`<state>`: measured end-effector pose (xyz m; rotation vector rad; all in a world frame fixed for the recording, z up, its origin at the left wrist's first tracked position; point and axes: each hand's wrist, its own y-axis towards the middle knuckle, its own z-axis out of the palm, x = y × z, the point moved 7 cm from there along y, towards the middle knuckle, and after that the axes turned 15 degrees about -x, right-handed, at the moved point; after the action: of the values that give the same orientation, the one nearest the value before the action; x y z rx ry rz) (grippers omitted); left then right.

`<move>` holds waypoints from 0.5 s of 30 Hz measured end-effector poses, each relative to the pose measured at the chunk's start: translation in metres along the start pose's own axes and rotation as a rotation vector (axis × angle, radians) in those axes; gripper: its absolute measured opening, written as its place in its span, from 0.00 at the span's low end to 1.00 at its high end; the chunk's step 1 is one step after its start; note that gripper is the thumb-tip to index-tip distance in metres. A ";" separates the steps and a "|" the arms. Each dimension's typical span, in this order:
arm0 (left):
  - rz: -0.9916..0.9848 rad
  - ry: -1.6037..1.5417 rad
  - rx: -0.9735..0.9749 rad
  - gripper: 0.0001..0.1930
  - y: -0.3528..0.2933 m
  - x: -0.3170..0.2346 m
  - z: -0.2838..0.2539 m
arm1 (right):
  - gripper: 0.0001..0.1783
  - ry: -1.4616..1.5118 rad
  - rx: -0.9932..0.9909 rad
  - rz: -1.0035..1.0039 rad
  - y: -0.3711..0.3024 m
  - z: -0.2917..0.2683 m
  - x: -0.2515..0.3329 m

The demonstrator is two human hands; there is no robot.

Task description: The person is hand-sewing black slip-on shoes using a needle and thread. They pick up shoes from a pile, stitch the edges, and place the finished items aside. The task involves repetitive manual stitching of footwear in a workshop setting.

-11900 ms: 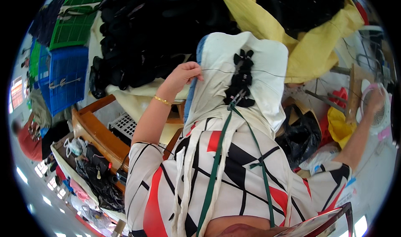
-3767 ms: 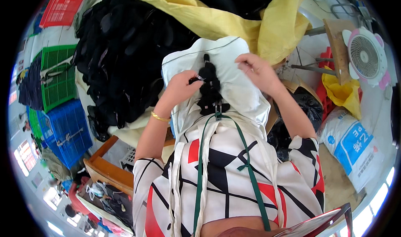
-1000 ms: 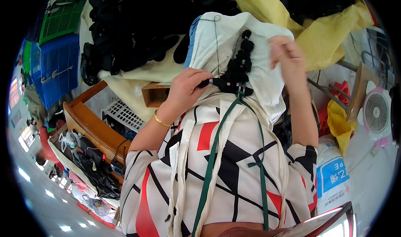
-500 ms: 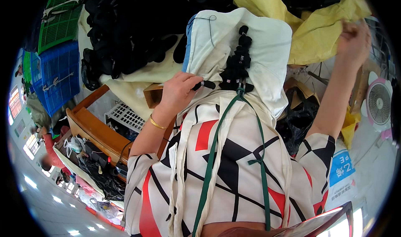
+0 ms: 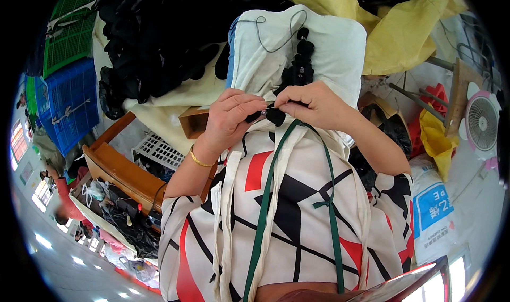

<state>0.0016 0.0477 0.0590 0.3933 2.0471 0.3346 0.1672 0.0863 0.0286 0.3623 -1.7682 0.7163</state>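
My left hand point(image 5: 229, 120), with a gold bangle at the wrist, is closed around a small rolled black fabric piece point(image 5: 256, 116). Opposite it, my right hand point(image 5: 314, 106) is pinched at the edge of the black bits between the hands; what its fingertips hold is too small to make out. A white cloth point(image 5: 340, 52) covers my lap. On it lies a row of small black fabric pieces point(image 5: 300, 70), partly hidden behind my right hand. A dark thread point(image 5: 260, 32) loops across the cloth's upper part.
A large heap of black fabric pieces point(image 5: 154, 41) lies at far left on cream cloth. A cardboard box point(image 5: 192, 122), a wooden drawer point(image 5: 122, 166) and a blue crate point(image 5: 69, 108) stand left. Yellow sheeting point(image 5: 401, 41), a black bag point(image 5: 390, 134) and a white fan point(image 5: 481, 121) are right.
My right hand has come in from the far right, beside the yellow sheeting, to meet my left hand. The thread on the cloth now forms a wider loop. My left hand has hardly moved.
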 end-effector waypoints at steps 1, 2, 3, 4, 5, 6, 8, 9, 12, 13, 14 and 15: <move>0.003 0.001 0.001 0.21 -0.001 0.000 0.000 | 0.06 -0.006 0.007 -0.018 0.000 0.001 0.001; 0.007 0.003 0.003 0.21 -0.001 0.000 0.000 | 0.06 -0.002 0.005 -0.021 0.000 0.001 0.001; 0.011 0.006 0.005 0.21 -0.001 0.000 0.000 | 0.06 0.002 0.003 -0.024 0.000 0.001 0.001; 0.011 0.003 0.000 0.21 0.000 0.000 0.000 | 0.06 0.006 0.000 -0.027 0.000 0.000 0.002; 0.011 -0.001 -0.006 0.21 0.000 0.000 0.000 | 0.07 0.013 0.005 -0.019 0.000 0.000 0.001; 0.010 -0.004 -0.011 0.21 -0.001 0.000 0.000 | 0.07 0.021 0.011 -0.012 0.000 0.001 0.001; 0.011 -0.001 -0.019 0.21 0.000 -0.001 -0.001 | 0.07 0.033 0.021 -0.001 0.000 0.001 0.000; 0.012 0.000 -0.022 0.21 0.001 -0.002 -0.001 | 0.07 0.038 0.027 0.001 0.000 0.000 -0.001; 0.011 -0.003 -0.018 0.20 0.000 -0.002 -0.001 | 0.08 0.065 0.032 -0.002 -0.001 0.001 -0.003; 0.009 -0.005 -0.017 0.20 0.000 -0.002 -0.001 | 0.07 0.077 0.033 -0.005 -0.001 0.001 -0.004; 0.006 -0.008 -0.015 0.19 0.000 -0.002 -0.001 | 0.07 0.093 0.039 0.001 -0.001 0.002 -0.005; 0.003 -0.010 -0.014 0.19 0.000 -0.001 0.000 | 0.07 0.109 0.046 0.006 -0.001 0.003 -0.006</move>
<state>0.0021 0.0474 0.0604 0.3889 2.0335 0.3477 0.1670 0.0830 0.0222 0.3423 -1.6529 0.7682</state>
